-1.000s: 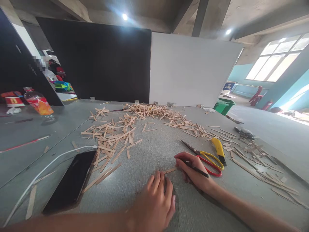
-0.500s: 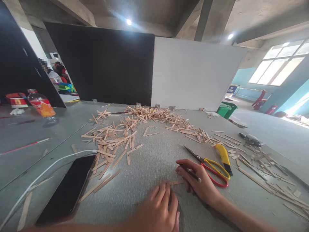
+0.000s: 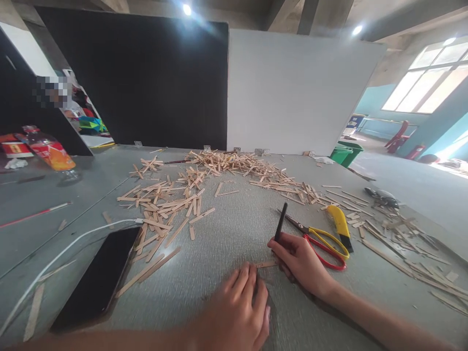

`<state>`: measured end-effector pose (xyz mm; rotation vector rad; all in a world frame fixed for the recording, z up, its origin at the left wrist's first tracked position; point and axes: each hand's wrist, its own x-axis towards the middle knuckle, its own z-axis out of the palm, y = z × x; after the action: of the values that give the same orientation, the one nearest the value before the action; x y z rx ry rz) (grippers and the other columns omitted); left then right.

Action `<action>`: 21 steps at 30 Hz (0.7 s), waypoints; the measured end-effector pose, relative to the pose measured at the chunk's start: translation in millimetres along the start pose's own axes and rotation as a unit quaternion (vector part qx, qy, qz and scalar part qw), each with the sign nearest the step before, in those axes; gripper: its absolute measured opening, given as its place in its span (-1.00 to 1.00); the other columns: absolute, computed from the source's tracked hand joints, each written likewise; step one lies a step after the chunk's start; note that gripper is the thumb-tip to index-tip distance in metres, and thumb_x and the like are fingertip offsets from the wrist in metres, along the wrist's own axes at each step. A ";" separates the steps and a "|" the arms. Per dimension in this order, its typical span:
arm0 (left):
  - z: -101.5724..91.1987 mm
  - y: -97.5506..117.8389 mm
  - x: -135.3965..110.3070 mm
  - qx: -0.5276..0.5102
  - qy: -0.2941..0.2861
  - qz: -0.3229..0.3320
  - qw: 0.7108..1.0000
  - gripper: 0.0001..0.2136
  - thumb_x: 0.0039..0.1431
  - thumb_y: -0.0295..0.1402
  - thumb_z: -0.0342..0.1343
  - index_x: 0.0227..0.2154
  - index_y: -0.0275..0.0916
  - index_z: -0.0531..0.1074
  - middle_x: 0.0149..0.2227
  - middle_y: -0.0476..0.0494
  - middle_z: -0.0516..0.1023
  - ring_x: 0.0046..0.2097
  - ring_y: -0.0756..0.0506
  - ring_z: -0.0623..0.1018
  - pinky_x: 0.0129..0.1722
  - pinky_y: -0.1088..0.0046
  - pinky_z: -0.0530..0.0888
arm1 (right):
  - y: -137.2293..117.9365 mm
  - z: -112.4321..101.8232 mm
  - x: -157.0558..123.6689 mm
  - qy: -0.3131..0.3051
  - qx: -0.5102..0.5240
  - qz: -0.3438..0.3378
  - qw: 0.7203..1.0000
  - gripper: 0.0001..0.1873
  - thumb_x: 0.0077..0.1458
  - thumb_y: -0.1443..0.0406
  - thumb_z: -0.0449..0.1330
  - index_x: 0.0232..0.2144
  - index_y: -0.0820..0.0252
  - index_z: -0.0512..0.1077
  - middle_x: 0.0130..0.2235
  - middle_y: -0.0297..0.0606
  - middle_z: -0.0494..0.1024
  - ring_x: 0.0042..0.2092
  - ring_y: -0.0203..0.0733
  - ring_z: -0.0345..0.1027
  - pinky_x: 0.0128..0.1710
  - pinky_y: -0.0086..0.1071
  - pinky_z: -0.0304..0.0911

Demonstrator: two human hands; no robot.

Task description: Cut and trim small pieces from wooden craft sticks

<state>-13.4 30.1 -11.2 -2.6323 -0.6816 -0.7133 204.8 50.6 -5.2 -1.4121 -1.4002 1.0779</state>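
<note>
My right hand (image 3: 302, 261) is closed around a black pen (image 3: 281, 222) whose free end points up and away from me. A short wooden stick (image 3: 265, 264) lies flat on the grey table (image 3: 237, 229) just left of that hand. My left hand (image 3: 236, 312) lies palm down near the table's front edge, fingers together, with its fingertips on the near end of the stick. Red and yellow scissors (image 3: 318, 239) rest just right of my right hand.
Wooden sticks (image 3: 175, 200) are scattered in heaps over the middle, back and right of the table. A yellow utility knife (image 3: 340, 222) lies beyond the scissors. A black phone (image 3: 97, 278) with a white cable (image 3: 66, 251) sits at front left, a bottle (image 3: 49, 152) at far left.
My right hand has swung the pen from lying back over the hand to pointing up and away. The left hand has stayed on the stick. The camera has tilted slightly.
</note>
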 end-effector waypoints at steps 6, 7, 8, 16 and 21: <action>-5.1 3.0 2.7 -0.004 -0.011 -0.003 1.000 -0.61 0.44 -0.30 -0.15 -0.08 -0.40 0.56 -0.01 -0.37 0.66 0.03 -0.27 0.65 -0.02 0.23 0.58 | -3.0 -1.1 -1.5 -0.012 0.009 0.001 1.000 -0.57 0.30 -0.06 0.17 -0.39 0.15 0.36 -0.58 -0.50 0.31 -0.65 -0.39 0.11 -0.70 -0.51 0.06; -6.1 3.0 3.3 -0.006 -0.012 -0.001 1.000 -0.61 0.44 -0.31 -0.16 -0.07 -0.40 0.56 -0.01 -0.38 0.66 0.03 -0.28 0.65 -0.02 0.22 0.59 | -3.7 -1.3 -1.9 -0.013 0.010 0.001 1.000 -0.57 0.30 -0.06 0.16 -0.39 0.15 0.36 -0.58 -0.50 0.31 -0.65 -0.39 0.11 -0.71 -0.51 0.07; -6.8 2.9 3.9 -0.008 -0.011 0.001 1.000 -0.60 0.44 -0.31 -0.16 -0.06 -0.41 0.56 -0.02 -0.38 0.66 0.02 -0.29 0.65 -0.03 0.21 0.59 | -4.3 -1.4 -2.3 -0.013 0.010 0.002 1.000 -0.57 0.31 -0.06 0.16 -0.40 0.14 0.35 -0.58 -0.51 0.31 -0.65 -0.40 0.11 -0.71 -0.51 0.07; -5.4 0.1 1.8 -0.008 -0.015 0.004 1.000 -0.62 0.43 -0.30 -0.13 -0.06 -0.41 0.55 -0.01 -0.38 0.66 0.04 -0.28 0.64 0.00 0.22 0.58 | -4.3 -1.4 -3.2 -0.008 -0.009 0.006 1.000 -0.51 0.31 -0.10 0.11 -0.48 0.08 0.22 -0.62 -0.52 0.28 -0.68 -0.40 0.09 -0.72 -0.51 0.03; -7.5 1.1 2.1 -0.006 -0.027 0.005 1.000 -0.63 0.43 -0.30 -0.11 -0.04 -0.41 0.55 0.01 -0.38 0.65 0.06 -0.28 0.63 0.02 0.22 0.55 | -1.3 0.8 -3.6 -0.001 -0.061 0.007 0.998 -0.48 0.32 -0.15 0.03 -0.48 0.07 0.21 -0.61 -0.49 0.28 -0.66 -0.36 0.09 -0.69 -0.47 0.01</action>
<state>-14.1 26.8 -4.1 -2.6737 -0.6818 -0.6469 203.7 47.0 -4.1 -1.5096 -1.4806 1.0175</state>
